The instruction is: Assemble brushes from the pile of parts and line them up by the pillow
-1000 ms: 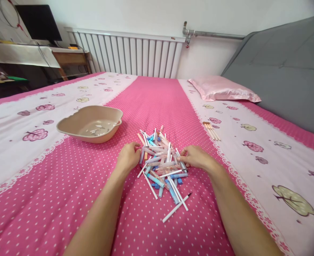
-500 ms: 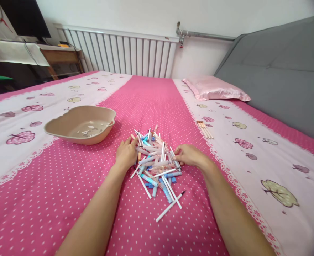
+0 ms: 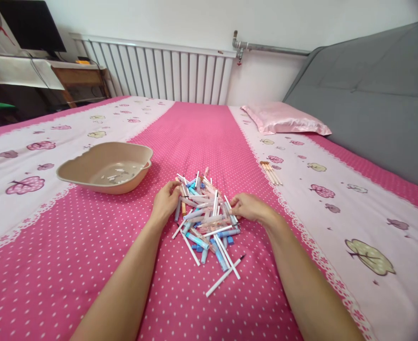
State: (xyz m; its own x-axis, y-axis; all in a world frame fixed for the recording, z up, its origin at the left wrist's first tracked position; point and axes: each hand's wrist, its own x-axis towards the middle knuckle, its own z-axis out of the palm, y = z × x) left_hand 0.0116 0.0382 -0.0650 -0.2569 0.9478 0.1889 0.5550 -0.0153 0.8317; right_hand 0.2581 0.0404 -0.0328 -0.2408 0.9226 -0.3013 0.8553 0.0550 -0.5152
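Note:
A loose pile of slim pens and sticks point(image 3: 209, 218) lies on the pink dotted bedsheet in front of me. It mixes white-handled brushes point(image 3: 218, 282), some with dark tips, pale translucent pens and blue markers point(image 3: 199, 240). At the pile's upper left edge is my left hand point(image 3: 164, 203), fingers bent together against the pens. My right hand point(image 3: 249, 207) rests at the right edge, thumb and fingers closed by some white sticks point(image 3: 230, 208). What either hand grips, if anything, is too small to tell.
A beige basin point(image 3: 98, 182) with small white pieces inside stands to the left. Several wooden-handled brushes point(image 3: 273, 175) lie side by side at right. Farther back are a pink pillow point(image 3: 285, 118), a grey headboard point(image 3: 368, 80) and a white radiator point(image 3: 159, 71).
Both hands stay at the pile's edges, with my left fingers slightly more drawn in. The whole view has shifted a little; the pile looks nearly the same.

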